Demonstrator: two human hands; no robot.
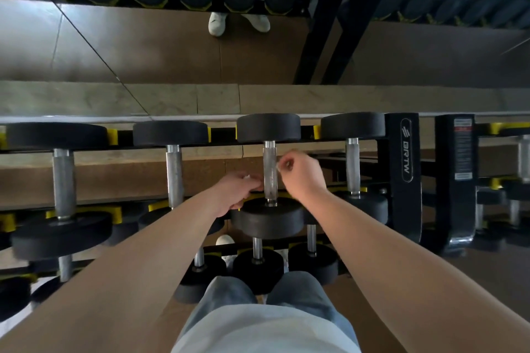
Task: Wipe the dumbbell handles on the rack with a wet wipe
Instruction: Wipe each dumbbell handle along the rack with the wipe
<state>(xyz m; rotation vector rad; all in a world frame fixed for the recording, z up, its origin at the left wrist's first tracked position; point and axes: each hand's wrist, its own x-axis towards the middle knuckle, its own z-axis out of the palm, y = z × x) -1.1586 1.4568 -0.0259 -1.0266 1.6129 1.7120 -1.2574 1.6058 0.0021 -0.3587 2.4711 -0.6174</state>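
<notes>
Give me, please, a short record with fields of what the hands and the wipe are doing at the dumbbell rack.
place: dumbbell rack, top row, four black dumbbells in view
handle in work: third handle from the left
wet wipe: white bits show at both hands, either side of that handle; it seems to pass around the handle
left hand: fingers curled on the wipe, left of the handle
right hand: pinches the wipe, right of the handle
other handles: no hand on them
</notes>
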